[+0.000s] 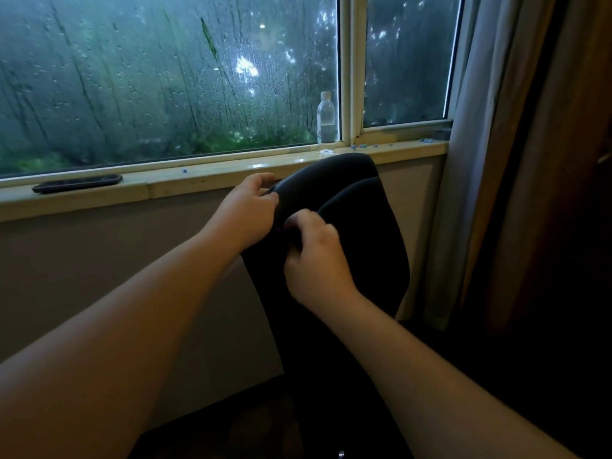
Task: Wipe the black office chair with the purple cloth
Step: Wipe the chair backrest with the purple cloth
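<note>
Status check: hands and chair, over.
Left hand gripping chair top edge. Right hand curled against it; cloth not visible. Bottle on sill just behind.

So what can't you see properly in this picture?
Purple cloth: not visible in the head view; the blurred, curled right hand may hide it.
Black office chair: seat and base lost in shadow and cut by the bottom edge.
Outdoors: smeared by the rain-streaked window.
Dark flat object on the sill: too dim to identify.
</note>
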Demonstrator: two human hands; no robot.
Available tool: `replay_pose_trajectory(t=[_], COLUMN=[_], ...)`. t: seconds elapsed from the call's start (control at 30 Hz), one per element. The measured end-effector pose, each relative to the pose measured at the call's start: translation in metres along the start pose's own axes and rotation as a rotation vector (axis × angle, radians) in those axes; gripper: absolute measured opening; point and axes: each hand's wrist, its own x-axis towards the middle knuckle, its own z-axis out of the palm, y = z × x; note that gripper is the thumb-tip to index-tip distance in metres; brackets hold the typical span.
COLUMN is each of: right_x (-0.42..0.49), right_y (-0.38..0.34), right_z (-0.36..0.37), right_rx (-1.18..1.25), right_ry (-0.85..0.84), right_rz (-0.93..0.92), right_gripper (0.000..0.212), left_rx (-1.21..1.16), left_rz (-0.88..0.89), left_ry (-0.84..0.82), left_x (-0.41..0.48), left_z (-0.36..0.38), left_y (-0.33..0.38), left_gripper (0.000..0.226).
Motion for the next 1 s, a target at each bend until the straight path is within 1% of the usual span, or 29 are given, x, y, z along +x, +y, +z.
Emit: replay_pose_trajectory(t=[0.13,0.27,0.33,0.4,0.53,0.63,0.77,0.9,1.0], right_x=[-0.025,-0.009,0.007,0.031,0.093,0.131,0.178,0.217,0.24], right_y=[-0.009,0.006,0.019,0.039,0.09,0.131,0.189,0.238,0.266], right_z=[-0.003,-0.007,-0.004,-0.002,-0.003,-0.003,-0.012,-0.024,-0.038], right_rx=[0.018,0.0,-0.029,-0.041,-0.061,-0.101,-0.119,-0.121,-0.114], right_ry=[-0.044,-0.048,-0.029,-0.006,0.001,0.028,0.075,0.152,0.161], right_rz=[-0.068,-0.133,-0.144,-0.09,0.058,0.074,0.162,0.279,0.392], right_gripper=[0.029,0.026,0.026,0.023,0.019,0.018,0.021,0.025,0.03], left_rx=[0.021,0.037,0.001,-0.059,-0.071,-0.113,-0.162,-0.198,-0.23], left_rz=[0.014,0.023,0.018,0.01,0.028,0.025,0.025,0.048,0.054], left_ry=[-0.019,-0.032,-0.053,-0.068,-0.076,-0.105,-0.153,-0.151,-0.16], left_x=[0.005,0.014,0.02,0.024,0.035,0.044,0.052,0.058,0.063], left_z=[0.003,0.007,0.008,0.009,0.011,0.012,0.014,0.015,0.015], left_y=[0.003,0.003,0.001,-0.002,-0.008,-0.013,-0.014,-0.019,-0.024], left_gripper=[0.037,0.033,0.03,0.027,0.026,0.028,0.03,0.031,0.034])
